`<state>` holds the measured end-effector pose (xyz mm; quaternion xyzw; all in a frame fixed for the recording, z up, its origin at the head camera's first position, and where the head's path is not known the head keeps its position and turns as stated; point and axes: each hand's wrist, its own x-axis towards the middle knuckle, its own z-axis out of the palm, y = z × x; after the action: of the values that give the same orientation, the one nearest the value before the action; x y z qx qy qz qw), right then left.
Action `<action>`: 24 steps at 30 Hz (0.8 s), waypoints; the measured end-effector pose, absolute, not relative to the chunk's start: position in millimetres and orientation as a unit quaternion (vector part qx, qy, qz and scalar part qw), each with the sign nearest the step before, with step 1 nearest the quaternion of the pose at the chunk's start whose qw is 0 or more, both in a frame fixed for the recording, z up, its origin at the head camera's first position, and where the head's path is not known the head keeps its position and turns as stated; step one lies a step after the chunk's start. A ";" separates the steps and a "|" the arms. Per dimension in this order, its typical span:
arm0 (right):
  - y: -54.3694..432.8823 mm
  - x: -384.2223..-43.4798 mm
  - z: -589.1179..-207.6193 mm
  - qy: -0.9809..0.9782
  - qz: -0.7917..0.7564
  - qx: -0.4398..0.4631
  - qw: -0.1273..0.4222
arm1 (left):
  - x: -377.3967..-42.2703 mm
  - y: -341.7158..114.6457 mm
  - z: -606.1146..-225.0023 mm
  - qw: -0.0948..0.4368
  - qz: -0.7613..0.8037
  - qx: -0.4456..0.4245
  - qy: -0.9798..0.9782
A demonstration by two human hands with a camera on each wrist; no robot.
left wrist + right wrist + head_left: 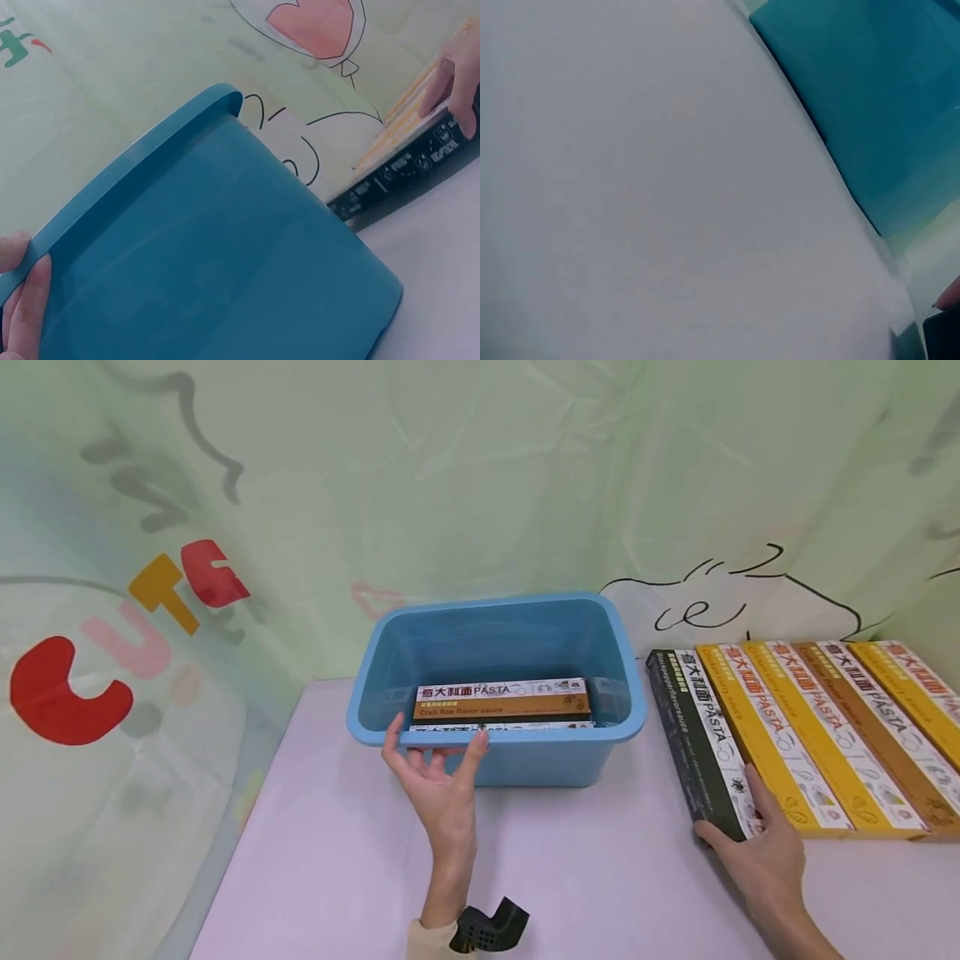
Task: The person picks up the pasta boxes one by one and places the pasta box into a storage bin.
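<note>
A blue plastic bin [540,764] stands mid-table with pasta boxes lying inside, a brown-banded Crab Roe one [502,703] uppermost in sight. My left hand [442,802] pinches the bin's front rim, thumb and fingers on either side of it, as the left wrist view also shows at the rim [127,154]. To the right, my right hand [765,860] grips the near end of a black pasta box [693,735], thumb on its left side and fingers across the top. Only a fingertip [950,296] and a dark box corner [941,334] show in the right wrist view.
Beside the black box lie several yellow pasta boxes [757,735] and a brown one [877,735], side by side. A printed green curtain [487,485] hangs behind the pale table [337,860]. My left wrist carries a black device [487,931].
</note>
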<state>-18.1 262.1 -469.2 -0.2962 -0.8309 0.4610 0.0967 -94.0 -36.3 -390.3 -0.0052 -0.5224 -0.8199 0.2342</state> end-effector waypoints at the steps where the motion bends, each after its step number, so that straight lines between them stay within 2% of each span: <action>1: 262.0 -14.2 -468.4 -0.830 0.465 -0.290 0.107 | -93.8 -36.0 -390.0 0.234 -0.819 -0.005 -0.523; 9: 274.5 9.1 -443.0 -0.844 0.459 -0.176 0.216 | -93.4 -35.4 -389.4 0.236 -0.817 -0.002 -0.526; 15: 284.7 4.6 -403.3 -0.833 0.481 -0.043 0.270 | -93.9 -36.9 -389.6 0.238 -0.819 0.001 -0.522; 18: 287.8 -4.3 -382.5 -0.833 0.479 0.033 0.273 | -93.9 -37.1 -389.7 0.240 -0.819 0.003 -0.522; 24: 281.6 -35.0 -340.7 -0.862 0.422 0.157 0.231 | -93.9 -36.5 -389.8 0.237 -0.819 0.000 -0.523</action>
<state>-35.0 281.6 -340.7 0.1568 -0.8624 0.4222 0.2312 -93.9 -36.5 -389.8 0.0004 -0.5227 -0.8190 0.2365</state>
